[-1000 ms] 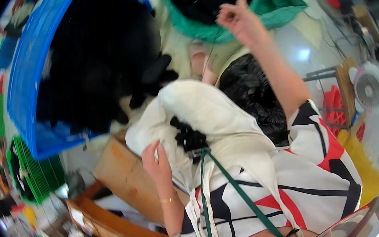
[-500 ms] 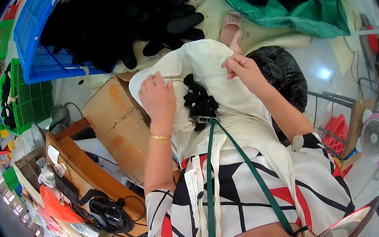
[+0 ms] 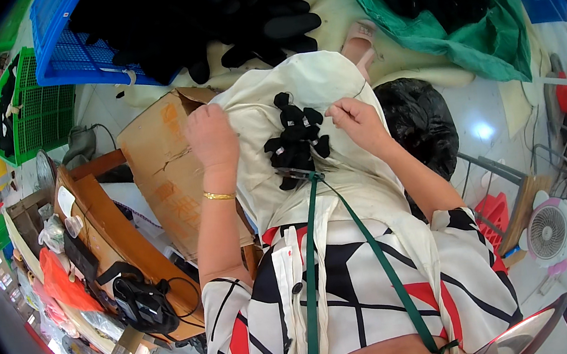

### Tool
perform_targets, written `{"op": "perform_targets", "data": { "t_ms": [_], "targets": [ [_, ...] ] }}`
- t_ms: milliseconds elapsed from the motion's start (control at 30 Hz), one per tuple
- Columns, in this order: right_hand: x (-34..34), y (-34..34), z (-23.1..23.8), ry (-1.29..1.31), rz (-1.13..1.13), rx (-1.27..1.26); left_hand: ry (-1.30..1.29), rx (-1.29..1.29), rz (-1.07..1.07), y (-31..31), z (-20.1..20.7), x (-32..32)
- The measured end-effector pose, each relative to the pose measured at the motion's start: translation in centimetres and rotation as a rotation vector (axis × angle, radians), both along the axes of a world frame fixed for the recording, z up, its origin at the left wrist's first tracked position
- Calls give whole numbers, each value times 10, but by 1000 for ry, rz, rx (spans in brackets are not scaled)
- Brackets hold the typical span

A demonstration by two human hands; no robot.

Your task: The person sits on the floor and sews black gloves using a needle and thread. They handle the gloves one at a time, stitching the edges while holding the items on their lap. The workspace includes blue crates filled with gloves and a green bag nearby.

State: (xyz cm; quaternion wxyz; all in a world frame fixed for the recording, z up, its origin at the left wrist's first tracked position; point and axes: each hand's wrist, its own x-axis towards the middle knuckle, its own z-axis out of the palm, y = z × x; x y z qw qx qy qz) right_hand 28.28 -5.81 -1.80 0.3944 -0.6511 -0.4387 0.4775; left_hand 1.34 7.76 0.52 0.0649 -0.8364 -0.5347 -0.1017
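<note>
A cream cloth (image 3: pixel 318 81) lies draped over my lap, with a small heap of black gloves (image 3: pixel 296 136) on it. My left hand (image 3: pixel 211 136) grips the cloth's left edge, fingers closed on the fabric. My right hand (image 3: pixel 354 120) pinches the cloth's right side just beside the black heap. A green strap (image 3: pixel 308 259) hangs from my neck down over my patterned shirt.
A blue crate (image 3: pixel 65 44) piled with black gloves stands ahead, a green crate (image 3: pixel 42 111) to its left. A green bag (image 3: pixel 478 33) of black items sits at upper right, a black bag (image 3: pixel 421 117) beside my right arm. A cardboard box (image 3: pixel 166 170), wooden bench (image 3: pixel 109 227) and small fan (image 3: pixel 549 233) surround me.
My right hand came down from the green bag to the cloth on my lap. My left hand moved up along the cloth's left edge. The view tilted downward.
</note>
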Motion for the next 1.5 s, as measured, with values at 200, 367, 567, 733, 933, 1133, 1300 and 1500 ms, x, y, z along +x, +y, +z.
{"op": "perform_targets", "data": {
  "t_ms": [200,367,567,733,933,1133,1300,1500],
  "targets": [
    [-7,-4,-10,17,-43,27,-138,-203,-179,-5,2,54],
    [-10,-4,-13,16,-43,90,-55,-390,-230,1,-28,77],
    [-7,-7,-10,0,-42,63,-782,-629,36,3,-16,57],
    [-11,11,1,128,-18,-6,-1441,-864,294,-9,12,31],
    [-58,42,46,548,10,-77,-1723,-790,268,-31,27,40],
    [-72,62,48,606,-184,-57,-1436,-770,194,-54,11,24],
    [-56,59,40,347,68,-57,-1497,-990,-79,-50,8,16],
    [-55,57,35,257,178,-45,-1453,-1202,-86,-44,9,12]
  ]
}}
